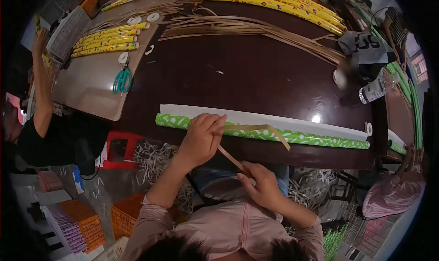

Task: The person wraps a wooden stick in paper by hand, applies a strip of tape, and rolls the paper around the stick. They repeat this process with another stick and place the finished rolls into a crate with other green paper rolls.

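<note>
A green patterned roll of wrapping paper (pixel 302 138) lies along the table's near edge, a white sheet edge (pixel 256 115) showing behind it. My left hand (pixel 201 137) is over the roll's left part, closed with a narrow brown strip (pixel 249 127) pinched between the fingers. One end of this strip extends right over the roll and bends down. Its other part slants down toward my lap, where my right hand (pixel 263 185) is closed on it, below the table edge. Whether my left hand also touches the roll is hard to see.
Loose brown strips (pixel 219 27) and yellow patterned rolls (pixel 270 5) lie at the back. Teal scissors (pixel 122 80) and shorter yellow rolls (pixel 107 43) are at left. A plastic bottle (pixel 374 91) lies at right. Co-workers sit at both sides; orange crates (pixel 125 215) stand below.
</note>
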The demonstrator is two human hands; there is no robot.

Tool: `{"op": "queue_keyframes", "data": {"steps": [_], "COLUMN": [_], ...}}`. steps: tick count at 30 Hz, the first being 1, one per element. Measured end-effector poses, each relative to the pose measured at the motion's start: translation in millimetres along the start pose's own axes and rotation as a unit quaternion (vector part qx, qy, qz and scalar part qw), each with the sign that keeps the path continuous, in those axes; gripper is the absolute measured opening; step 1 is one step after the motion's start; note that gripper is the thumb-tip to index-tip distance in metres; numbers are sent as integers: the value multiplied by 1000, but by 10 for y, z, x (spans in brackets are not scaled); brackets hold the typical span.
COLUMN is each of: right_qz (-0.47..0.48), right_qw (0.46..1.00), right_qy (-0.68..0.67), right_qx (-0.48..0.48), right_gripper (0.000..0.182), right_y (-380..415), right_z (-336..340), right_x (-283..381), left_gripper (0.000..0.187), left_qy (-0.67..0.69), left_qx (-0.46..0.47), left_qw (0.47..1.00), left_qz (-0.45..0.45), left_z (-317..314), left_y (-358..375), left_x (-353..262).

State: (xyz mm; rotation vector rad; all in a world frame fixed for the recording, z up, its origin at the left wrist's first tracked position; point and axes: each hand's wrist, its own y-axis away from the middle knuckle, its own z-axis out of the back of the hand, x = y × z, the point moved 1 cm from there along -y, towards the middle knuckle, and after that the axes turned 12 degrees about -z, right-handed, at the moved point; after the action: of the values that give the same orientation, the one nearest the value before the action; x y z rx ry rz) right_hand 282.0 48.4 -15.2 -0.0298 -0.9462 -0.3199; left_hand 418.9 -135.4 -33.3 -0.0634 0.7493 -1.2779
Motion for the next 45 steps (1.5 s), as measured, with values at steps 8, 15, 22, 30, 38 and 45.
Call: {"op": "queue_keyframes", "data": {"steps": [8, 15, 22, 30, 38, 45], "right_qz": [15, -22, -106, -126, -59, 15], "right_qw": [893, 737, 790, 837, 932, 974], "right_qy": [-448, -672, -560, -352, -239, -106], "right_qx": [-34, -65, 225, 400, 267, 201], "right_gripper": [48, 28, 23, 16, 15, 14], "right_y": [-559, -741, -894, -1885, -2078, -2083], "right_z": [65, 371, 957, 20, -143, -208], "right_x": [261, 375, 518, 850, 540, 535], "left_gripper": [43, 51, 56, 29, 43, 43], "left_qy": [-53, -41, -3, 1, -129, -240], "left_qx": [-18, 10, 90, 15, 60, 110], "left_qw": [998, 998, 993, 998, 977, 960], "left_qz": [-39, -50, -77, -59, -156, -88], "left_z": [-9, 43, 191, 125, 244, 861], "left_y": [13, -23, -22, 33, 94, 417], "left_x": [-3, -15, 79, 91, 259, 471]}}
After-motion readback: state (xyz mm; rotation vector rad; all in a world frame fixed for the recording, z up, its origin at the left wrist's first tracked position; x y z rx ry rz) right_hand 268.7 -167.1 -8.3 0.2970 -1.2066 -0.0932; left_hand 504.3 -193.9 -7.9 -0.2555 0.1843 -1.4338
